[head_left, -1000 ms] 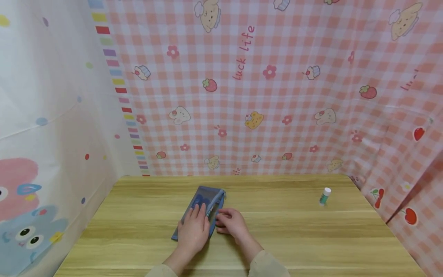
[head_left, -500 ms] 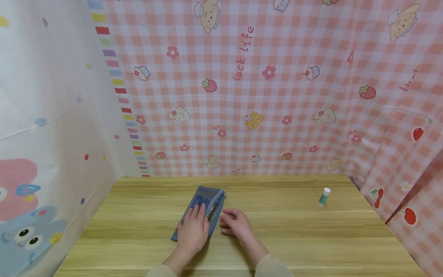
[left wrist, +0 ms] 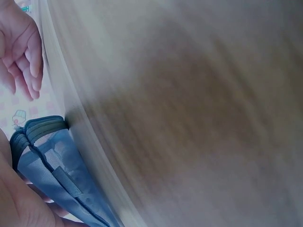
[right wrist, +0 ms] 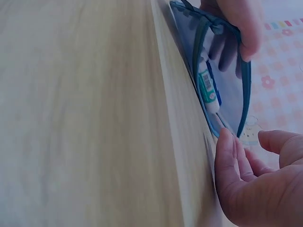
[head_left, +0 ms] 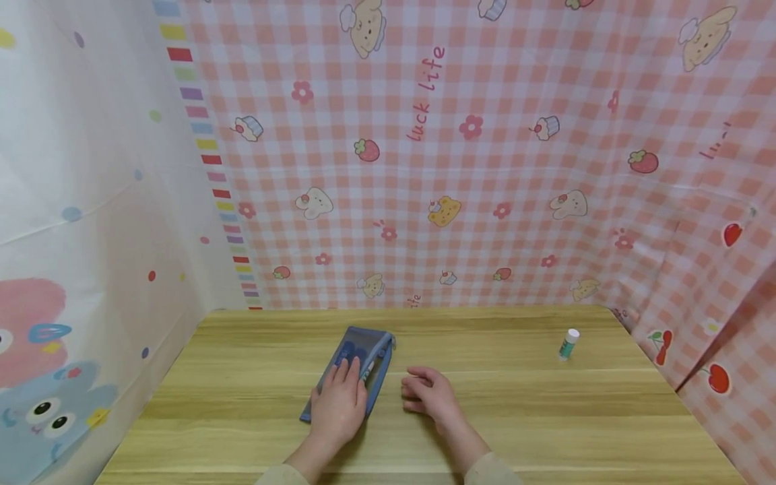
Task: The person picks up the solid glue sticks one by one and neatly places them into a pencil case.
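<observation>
A blue mesh zip pouch (head_left: 374, 387) lies slanted on the table, its long zipped mouth gaping toward the right. My left hand (head_left: 338, 404) rests across its upper side with fingers laid out, the thumb near the mouth's rim. Through the mesh show dark blue loops (head_left: 347, 351) that look like scissors handles. Inside the mouth lies a green and white glue stick (right wrist: 207, 86) in the right wrist view. My right hand (head_left: 433, 396) hovers to the right of the pouch, fingers loosely bent, holding nothing.
Another glue stick (head_left: 568, 345), white-capped, stands upright at the back right of the wooden table (head_left: 485, 431). A pink checked cloth (head_left: 461, 168) hangs behind the table, and a white printed cloth (head_left: 109, 202) on the left.
My right hand has drawn away to the right from the pouch's mouth, leaving a gap between them. The left hand and the pouch have stayed in place.
</observation>
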`<state>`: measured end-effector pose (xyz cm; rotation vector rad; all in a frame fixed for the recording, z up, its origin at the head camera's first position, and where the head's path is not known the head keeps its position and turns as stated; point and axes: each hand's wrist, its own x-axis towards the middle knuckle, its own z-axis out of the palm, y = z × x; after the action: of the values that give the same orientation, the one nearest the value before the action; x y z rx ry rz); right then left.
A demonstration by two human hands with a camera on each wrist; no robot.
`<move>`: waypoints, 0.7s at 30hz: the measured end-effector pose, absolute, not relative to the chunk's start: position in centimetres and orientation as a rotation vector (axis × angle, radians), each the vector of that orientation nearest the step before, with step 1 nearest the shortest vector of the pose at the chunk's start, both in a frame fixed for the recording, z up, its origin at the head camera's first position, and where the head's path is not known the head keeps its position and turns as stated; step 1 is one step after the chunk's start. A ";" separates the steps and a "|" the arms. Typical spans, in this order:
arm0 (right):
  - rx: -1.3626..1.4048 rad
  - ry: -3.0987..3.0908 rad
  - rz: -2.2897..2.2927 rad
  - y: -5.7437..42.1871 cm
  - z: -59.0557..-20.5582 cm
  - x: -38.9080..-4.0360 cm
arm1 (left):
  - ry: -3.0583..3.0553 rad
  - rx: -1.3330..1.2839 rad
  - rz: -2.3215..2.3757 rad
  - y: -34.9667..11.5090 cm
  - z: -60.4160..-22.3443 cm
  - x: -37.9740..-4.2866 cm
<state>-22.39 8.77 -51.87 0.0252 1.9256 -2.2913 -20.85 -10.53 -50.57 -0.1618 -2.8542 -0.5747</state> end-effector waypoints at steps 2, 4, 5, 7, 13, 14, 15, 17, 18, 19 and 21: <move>0.034 1.927 -2.300 9.3 -51.9 -22.4 | -2.854 -0.165 -0.575 -10.5 -50.6 -20.8; 0.049 1.926 -2.309 9.7 -51.8 -22.4 | -2.855 -0.166 -0.576 -10.6 -50.6 -20.8; 0.057 1.927 -2.312 9.9 -51.7 -22.4 | -2.856 -0.166 -0.575 -10.6 -50.6 -20.8; 0.082 1.929 -2.320 10.3 -51.7 -22.3 | -2.860 -0.165 -0.575 -10.5 -50.6 -20.8; 0.147 1.963 -2.325 11.8 -51.4 -22.2 | -2.863 -0.169 -0.578 -10.5 -50.5 -20.8; 0.155 1.970 -2.323 12.0 -51.4 -22.2 | -2.863 -0.170 -0.578 -10.5 -50.5 -20.7; 0.163 1.976 -2.323 12.3 -51.4 -22.2 | -2.862 -0.170 -0.577 -10.5 -50.5 -20.7; 0.178 1.984 -2.326 12.8 -51.3 -22.2 | -2.860 -0.169 -0.572 -10.5 -50.5 -20.7; 0.193 1.986 -2.329 13.1 -51.2 -22.2 | -2.858 -0.169 -0.570 -10.5 -50.5 -20.7; 0.201 1.991 -2.333 13.4 -51.2 -22.2 | -2.857 -0.170 -0.568 -10.5 -50.5 -20.7; 0.218 1.995 -2.342 13.9 -51.2 -22.1 | -2.855 -0.171 -0.568 -10.5 -50.5 -20.7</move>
<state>-22.11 13.93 -51.16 0.2181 1.9949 -2.3418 -20.69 -10.50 -50.45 -0.1711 -2.8546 -0.5678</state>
